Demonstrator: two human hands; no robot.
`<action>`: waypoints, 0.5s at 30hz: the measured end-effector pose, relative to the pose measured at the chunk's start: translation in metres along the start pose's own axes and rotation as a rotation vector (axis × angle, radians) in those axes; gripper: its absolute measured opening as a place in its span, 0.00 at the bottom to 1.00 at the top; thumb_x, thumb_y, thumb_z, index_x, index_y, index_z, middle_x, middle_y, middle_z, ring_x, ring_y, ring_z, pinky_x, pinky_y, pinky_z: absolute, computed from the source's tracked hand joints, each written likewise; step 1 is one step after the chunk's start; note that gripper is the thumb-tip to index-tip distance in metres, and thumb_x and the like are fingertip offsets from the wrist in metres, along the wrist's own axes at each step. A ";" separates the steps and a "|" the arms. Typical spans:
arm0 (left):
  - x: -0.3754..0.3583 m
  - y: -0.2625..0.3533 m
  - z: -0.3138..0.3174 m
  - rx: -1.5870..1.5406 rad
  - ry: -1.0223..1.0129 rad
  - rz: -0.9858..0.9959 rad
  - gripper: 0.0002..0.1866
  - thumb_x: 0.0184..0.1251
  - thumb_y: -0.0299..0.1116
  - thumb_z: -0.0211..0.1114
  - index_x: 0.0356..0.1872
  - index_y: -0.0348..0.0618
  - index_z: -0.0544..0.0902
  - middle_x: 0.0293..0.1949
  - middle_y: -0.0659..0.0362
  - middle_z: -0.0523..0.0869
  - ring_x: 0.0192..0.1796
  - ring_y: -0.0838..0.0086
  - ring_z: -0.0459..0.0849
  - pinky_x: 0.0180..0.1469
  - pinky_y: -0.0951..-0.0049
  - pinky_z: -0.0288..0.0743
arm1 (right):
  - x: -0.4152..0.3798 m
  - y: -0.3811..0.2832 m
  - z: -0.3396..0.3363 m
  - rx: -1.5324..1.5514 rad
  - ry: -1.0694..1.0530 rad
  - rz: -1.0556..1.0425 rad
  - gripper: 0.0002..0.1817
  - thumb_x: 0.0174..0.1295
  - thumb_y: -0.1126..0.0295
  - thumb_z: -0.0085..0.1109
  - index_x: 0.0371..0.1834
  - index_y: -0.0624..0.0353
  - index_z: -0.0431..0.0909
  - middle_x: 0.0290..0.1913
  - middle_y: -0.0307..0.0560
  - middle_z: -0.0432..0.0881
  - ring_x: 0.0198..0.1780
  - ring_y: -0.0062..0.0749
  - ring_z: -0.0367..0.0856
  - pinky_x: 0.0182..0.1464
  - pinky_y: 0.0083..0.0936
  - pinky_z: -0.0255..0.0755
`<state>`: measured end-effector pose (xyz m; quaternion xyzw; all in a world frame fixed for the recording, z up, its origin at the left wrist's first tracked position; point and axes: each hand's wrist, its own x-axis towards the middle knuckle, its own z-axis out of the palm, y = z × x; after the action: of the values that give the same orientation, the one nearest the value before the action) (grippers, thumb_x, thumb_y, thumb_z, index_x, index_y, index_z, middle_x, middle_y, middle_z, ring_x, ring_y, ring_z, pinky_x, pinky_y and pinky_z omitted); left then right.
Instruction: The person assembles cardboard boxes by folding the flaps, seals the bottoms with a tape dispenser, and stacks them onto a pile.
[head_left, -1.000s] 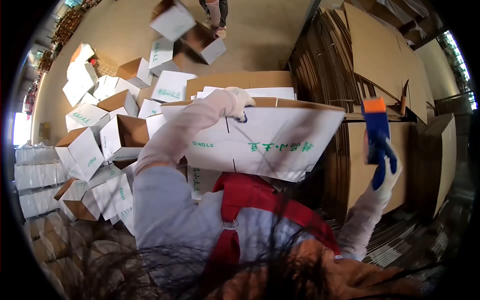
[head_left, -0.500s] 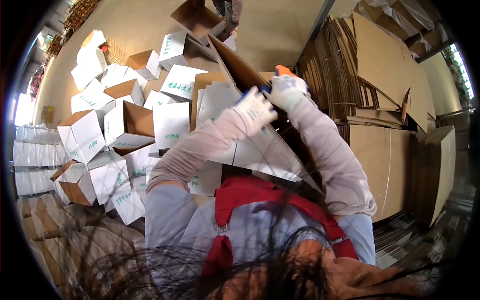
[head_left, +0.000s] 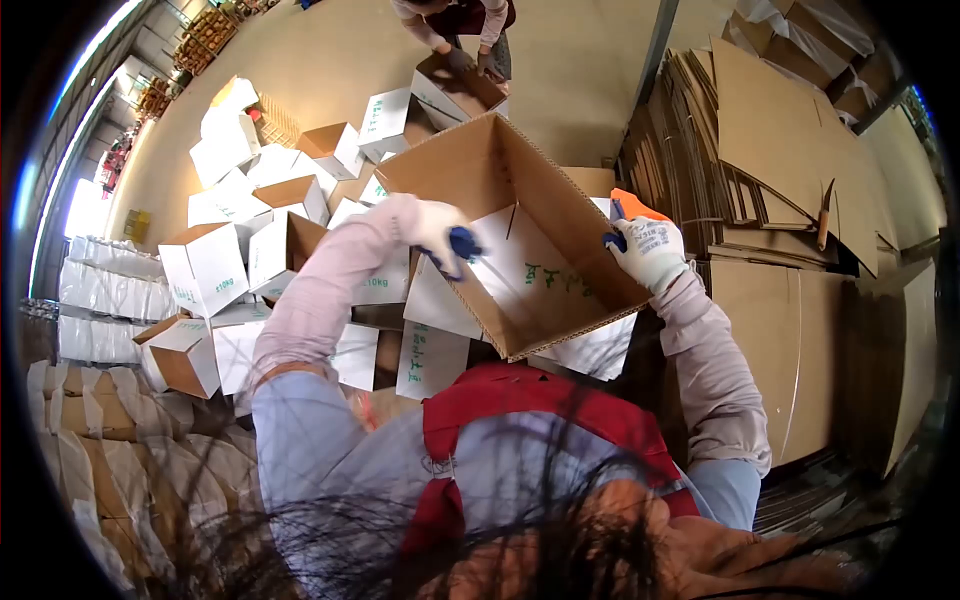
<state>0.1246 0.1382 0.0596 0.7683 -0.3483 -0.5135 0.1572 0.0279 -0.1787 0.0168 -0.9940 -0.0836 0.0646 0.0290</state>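
An open cardboard carton (head_left: 545, 250), brown inside with a white flap bearing green writing, stands tilted in front of my chest. My left hand (head_left: 445, 238), in a white glove with blue fingertips, is over its left rim. Its fingers are apart and slightly blurred. At the right corner of the carton, my right hand (head_left: 650, 250) is closed around an orange tool (head_left: 640, 205), most of which the glove hides. White cartons (head_left: 432, 358) with green print lie under and beside the open one.
Many white cartons (head_left: 205, 270) are heaped at the left. Another person (head_left: 470, 40) bends over a carton (head_left: 455, 90) at the far side. Flat cardboard stacks (head_left: 760, 150) stand at the right, with a knife (head_left: 825, 215) on them. Wrapped bundles (head_left: 110, 290) lie far left.
The carton has turned so its opening faces me. My left hand moved left off its former place beside the right; my right hand moved right and down. The other person came further into view.
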 end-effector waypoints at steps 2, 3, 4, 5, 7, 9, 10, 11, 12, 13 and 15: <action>0.027 0.055 0.031 -0.063 0.026 0.075 0.39 0.50 0.43 0.72 0.64 0.44 0.67 0.55 0.53 0.78 0.51 0.71 0.79 0.50 0.75 0.74 | -0.001 -0.002 -0.002 0.016 -0.006 0.005 0.19 0.61 0.52 0.48 0.41 0.53 0.80 0.36 0.47 0.83 0.39 0.39 0.82 0.41 0.37 0.72; 0.037 0.102 0.049 -0.039 -0.003 -0.068 0.39 0.54 0.53 0.66 0.64 0.44 0.66 0.53 0.50 0.79 0.52 0.65 0.79 0.53 0.69 0.74 | 0.000 -0.002 -0.002 0.009 -0.010 0.006 0.19 0.61 0.52 0.48 0.41 0.53 0.80 0.36 0.47 0.83 0.40 0.40 0.82 0.41 0.38 0.72; 0.054 0.114 0.076 0.227 0.096 0.069 0.42 0.53 0.59 0.63 0.64 0.42 0.65 0.51 0.45 0.79 0.51 0.56 0.80 0.54 0.63 0.72 | 0.001 -0.003 -0.001 0.007 -0.015 0.008 0.19 0.61 0.52 0.47 0.41 0.53 0.80 0.36 0.47 0.83 0.40 0.40 0.82 0.41 0.38 0.72; 0.061 0.140 0.092 0.187 -0.017 0.012 0.43 0.53 0.62 0.61 0.64 0.43 0.65 0.48 0.42 0.80 0.50 0.51 0.79 0.55 0.60 0.71 | 0.001 -0.004 -0.002 0.022 -0.011 0.001 0.19 0.61 0.52 0.47 0.41 0.53 0.80 0.36 0.47 0.83 0.40 0.40 0.82 0.41 0.38 0.72; 0.087 0.130 0.125 0.293 0.151 -0.051 0.36 0.54 0.57 0.61 0.58 0.39 0.72 0.41 0.42 0.83 0.46 0.50 0.81 0.52 0.59 0.73 | 0.000 -0.001 -0.002 0.033 -0.015 0.021 0.18 0.60 0.53 0.50 0.41 0.52 0.81 0.34 0.49 0.82 0.38 0.41 0.82 0.42 0.35 0.72; 0.092 0.111 0.108 0.212 0.064 -0.044 0.30 0.53 0.52 0.63 0.50 0.36 0.78 0.38 0.44 0.84 0.41 0.56 0.84 0.46 0.60 0.77 | -0.002 0.003 0.003 0.056 0.054 0.010 0.17 0.60 0.53 0.50 0.40 0.52 0.81 0.34 0.49 0.82 0.39 0.41 0.81 0.42 0.36 0.73; 0.109 0.077 0.106 -0.028 0.058 -0.044 0.26 0.52 0.49 0.66 0.45 0.36 0.81 0.35 0.48 0.85 0.36 0.64 0.85 0.39 0.62 0.78 | -0.002 0.002 0.002 0.076 0.053 0.024 0.17 0.60 0.53 0.50 0.40 0.52 0.81 0.34 0.49 0.83 0.39 0.41 0.81 0.42 0.36 0.73; 0.127 0.035 0.098 -0.144 0.022 0.022 0.26 0.44 0.53 0.69 0.38 0.40 0.84 0.31 0.49 0.86 0.35 0.58 0.84 0.40 0.61 0.76 | 0.000 0.001 0.001 0.087 0.052 0.032 0.17 0.60 0.54 0.50 0.41 0.51 0.80 0.34 0.49 0.83 0.39 0.41 0.81 0.43 0.35 0.73; 0.158 -0.023 0.102 -0.185 -0.061 0.205 0.28 0.43 0.55 0.70 0.37 0.40 0.85 0.30 0.51 0.86 0.34 0.59 0.84 0.40 0.61 0.75 | 0.004 0.000 0.001 0.101 0.033 0.035 0.16 0.61 0.54 0.49 0.42 0.51 0.80 0.34 0.48 0.82 0.39 0.41 0.81 0.43 0.36 0.73; 0.181 -0.060 0.100 -0.213 -0.145 0.392 0.29 0.43 0.58 0.70 0.37 0.41 0.85 0.30 0.52 0.86 0.34 0.61 0.84 0.41 0.61 0.75 | 0.007 0.001 0.000 0.092 0.050 0.026 0.16 0.61 0.54 0.49 0.42 0.51 0.80 0.34 0.48 0.82 0.39 0.41 0.81 0.43 0.36 0.73; 0.177 -0.008 0.083 0.349 -0.108 -0.415 0.31 0.45 0.62 0.68 0.36 0.42 0.86 0.35 0.53 0.86 0.39 0.62 0.84 0.43 0.61 0.76 | 0.004 -0.001 0.004 0.075 0.097 0.023 0.18 0.61 0.52 0.48 0.37 0.54 0.80 0.34 0.49 0.82 0.38 0.43 0.81 0.41 0.39 0.72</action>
<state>0.0934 0.0298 -0.1009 0.8102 -0.2746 -0.5070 -0.1049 0.0313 -0.1769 0.0127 -0.9951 -0.0682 0.0196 0.0693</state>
